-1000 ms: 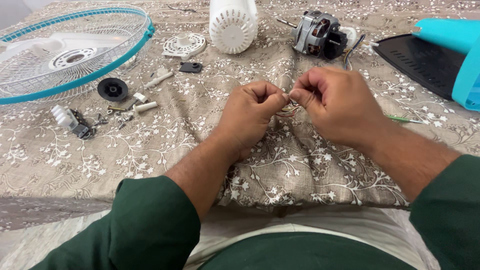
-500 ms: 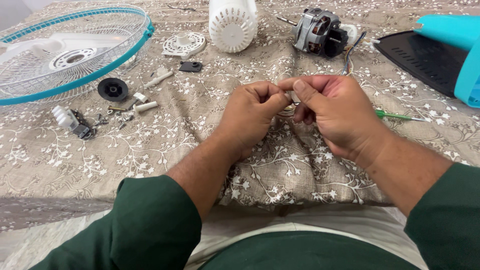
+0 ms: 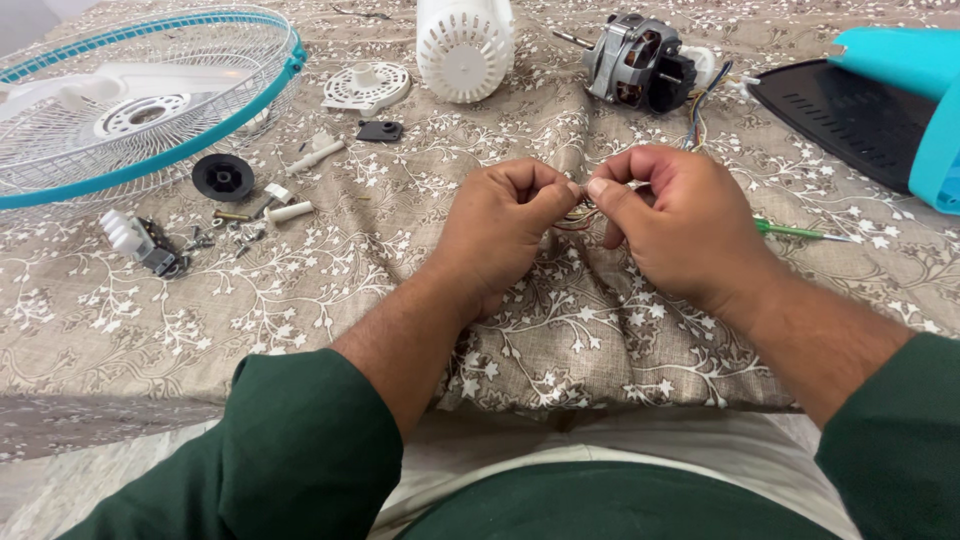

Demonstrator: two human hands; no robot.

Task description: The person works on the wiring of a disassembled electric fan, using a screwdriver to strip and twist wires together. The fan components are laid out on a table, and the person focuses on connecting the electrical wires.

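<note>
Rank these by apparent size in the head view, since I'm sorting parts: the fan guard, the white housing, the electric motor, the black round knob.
1. Teal-rimmed wire fan guard
2. White slotted plastic housing
3. Grey metal electric motor, looks close to the housing
4. Black round knob

Matt patterned cloth (image 3: 330, 300); glossy plastic fan guard (image 3: 150, 110) (teal rim); bare-metal motor (image 3: 640, 62).

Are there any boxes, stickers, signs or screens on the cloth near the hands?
None that I can see. There are only loose fan parts on the flowered cloth: a wire fan guard, a white cover and a motor. The left hand and right hand pinch thin wires.
</note>
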